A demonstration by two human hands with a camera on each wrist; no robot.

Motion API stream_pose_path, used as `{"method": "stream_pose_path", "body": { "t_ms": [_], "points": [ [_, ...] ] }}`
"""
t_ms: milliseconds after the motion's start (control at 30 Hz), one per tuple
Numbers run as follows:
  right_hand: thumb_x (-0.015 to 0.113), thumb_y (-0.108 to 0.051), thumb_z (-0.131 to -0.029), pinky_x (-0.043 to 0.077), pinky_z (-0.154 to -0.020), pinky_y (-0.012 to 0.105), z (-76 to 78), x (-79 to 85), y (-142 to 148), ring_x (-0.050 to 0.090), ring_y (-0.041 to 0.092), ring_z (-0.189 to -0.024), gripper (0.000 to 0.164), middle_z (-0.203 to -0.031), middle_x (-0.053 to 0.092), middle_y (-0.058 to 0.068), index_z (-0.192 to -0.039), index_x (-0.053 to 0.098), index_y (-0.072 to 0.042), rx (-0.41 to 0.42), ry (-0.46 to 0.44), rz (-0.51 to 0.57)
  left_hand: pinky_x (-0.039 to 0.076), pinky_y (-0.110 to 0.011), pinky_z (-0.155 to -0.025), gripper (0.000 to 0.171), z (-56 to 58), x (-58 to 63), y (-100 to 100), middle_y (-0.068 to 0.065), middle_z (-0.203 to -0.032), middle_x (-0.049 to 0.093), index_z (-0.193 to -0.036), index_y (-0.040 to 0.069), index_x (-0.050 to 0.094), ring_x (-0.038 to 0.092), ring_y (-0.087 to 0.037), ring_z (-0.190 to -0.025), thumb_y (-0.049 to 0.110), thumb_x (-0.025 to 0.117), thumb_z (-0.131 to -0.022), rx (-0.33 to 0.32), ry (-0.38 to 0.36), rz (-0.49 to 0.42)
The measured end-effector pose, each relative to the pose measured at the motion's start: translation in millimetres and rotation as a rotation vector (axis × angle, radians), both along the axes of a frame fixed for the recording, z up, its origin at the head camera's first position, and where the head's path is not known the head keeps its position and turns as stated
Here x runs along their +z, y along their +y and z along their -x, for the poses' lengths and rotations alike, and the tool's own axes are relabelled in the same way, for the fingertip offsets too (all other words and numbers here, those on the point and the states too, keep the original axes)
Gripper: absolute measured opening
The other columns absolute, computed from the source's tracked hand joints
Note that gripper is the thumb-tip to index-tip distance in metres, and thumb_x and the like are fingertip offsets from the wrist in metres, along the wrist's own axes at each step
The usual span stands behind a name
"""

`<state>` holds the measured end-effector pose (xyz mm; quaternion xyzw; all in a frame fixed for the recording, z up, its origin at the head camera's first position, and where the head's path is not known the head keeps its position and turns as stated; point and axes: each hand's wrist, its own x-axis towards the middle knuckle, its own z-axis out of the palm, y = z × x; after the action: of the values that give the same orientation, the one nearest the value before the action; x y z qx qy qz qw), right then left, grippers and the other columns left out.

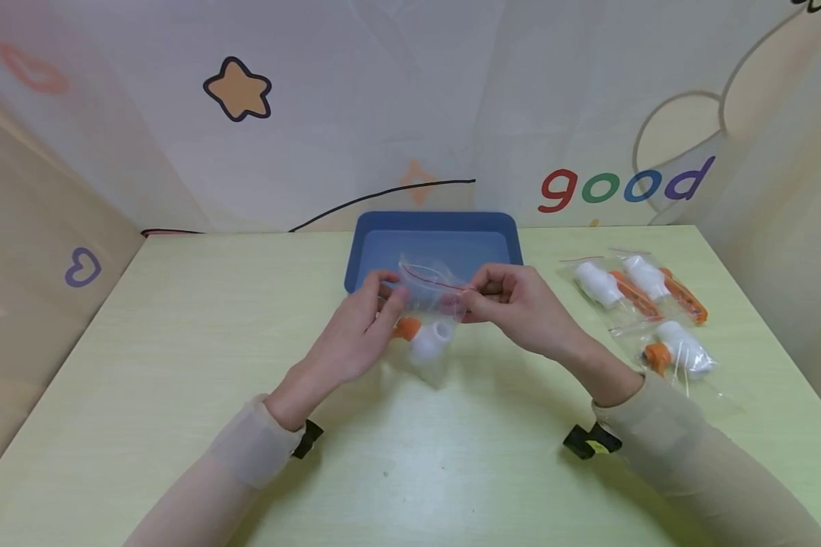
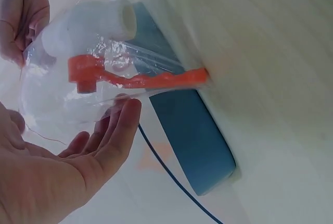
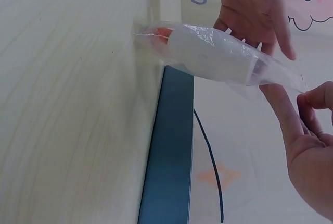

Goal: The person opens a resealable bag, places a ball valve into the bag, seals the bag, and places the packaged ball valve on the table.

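A clear zip bag [image 1: 429, 292] with a red seal line hangs between my two hands over the table. Inside it sits a white plastic fitting [image 2: 88, 23] with a long orange lever handle [image 2: 151, 81]. My right hand [image 1: 530, 315] pinches the bag's edge at the seal end between thumb and finger, plain in the right wrist view. My left hand [image 1: 352, 334] is beside the bag's other side, its fingers loosely bent against the plastic and its thumb apart from them in the right wrist view.
A blue tray [image 1: 434, 221] stands at the back of the table, against the printed curtain [image 1: 383, 99]. On the right lie three more bagged fittings: two side by side [image 1: 598, 285] and one nearer [image 1: 684, 349], close to my right forearm.
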<state>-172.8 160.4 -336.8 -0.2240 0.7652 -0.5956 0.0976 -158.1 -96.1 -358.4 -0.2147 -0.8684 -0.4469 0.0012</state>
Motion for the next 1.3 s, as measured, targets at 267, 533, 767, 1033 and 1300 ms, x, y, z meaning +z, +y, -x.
{"method": "stream_pose_path", "body": {
  "t_ms": [267,533,767,1033,1300],
  "points": [
    [0.064,0.002,-0.099,0.060,-0.083,0.035,-0.2,2.4,5,0.075,0.024,-0.087,0.009,-0.097,0.074,0.019,-0.101,0.067,0.010,0.064,0.027,0.027,0.050,-0.046,-0.097,0.036,3.2,0.2,-2,-0.018,-0.122,0.061,-0.139,-0.003,0.044,0.062,-0.032,-0.111,0.022,0.036,-0.114,0.028,0.134,-0.058],
    [0.065,0.003,-0.099,0.060,-0.082,0.038,0.8,2.9,10,0.074,0.026,-0.086,0.008,-0.099,0.073,0.017,-0.103,0.069,0.008,0.077,0.103,0.030,0.051,-0.042,-0.092,0.021,4.1,1.3,-2,-0.011,-0.119,0.062,-0.126,0.001,0.051,0.062,-0.028,-0.113,0.013,0.040,-0.112,0.024,0.165,-0.167],
    [0.064,0.004,-0.099,0.060,-0.081,0.034,1.9,2.8,14,0.074,0.024,-0.086,0.009,-0.100,0.072,0.018,-0.105,0.069,0.009,0.038,0.124,0.027,0.056,-0.046,-0.080,0.019,4.1,1.3,-2,-0.011,-0.113,0.063,-0.124,0.000,0.055,0.064,-0.027,-0.101,0.012,0.047,-0.111,0.036,0.156,-0.248],
    [0.064,0.001,-0.100,0.059,-0.080,0.029,1.2,3.3,18,0.072,0.020,-0.086,0.012,-0.105,0.071,0.019,-0.108,0.069,0.008,-0.021,0.157,0.001,0.057,-0.051,-0.077,0.014,2.8,4.0,-2,-0.011,-0.101,0.067,-0.119,0.000,0.058,0.066,-0.022,-0.089,0.008,0.055,-0.107,0.038,0.162,-0.316],
    [0.065,-0.002,-0.101,0.059,-0.078,0.027,3.0,1.3,21,0.072,0.020,-0.086,0.011,-0.106,0.072,0.016,-0.107,0.070,0.005,-0.064,0.198,-0.024,0.059,-0.042,-0.078,0.011,2.0,6.4,-4,-0.009,-0.102,0.069,-0.112,0.001,0.062,0.068,-0.020,-0.093,0.007,0.061,-0.104,0.059,0.176,-0.301]
  ]
}}
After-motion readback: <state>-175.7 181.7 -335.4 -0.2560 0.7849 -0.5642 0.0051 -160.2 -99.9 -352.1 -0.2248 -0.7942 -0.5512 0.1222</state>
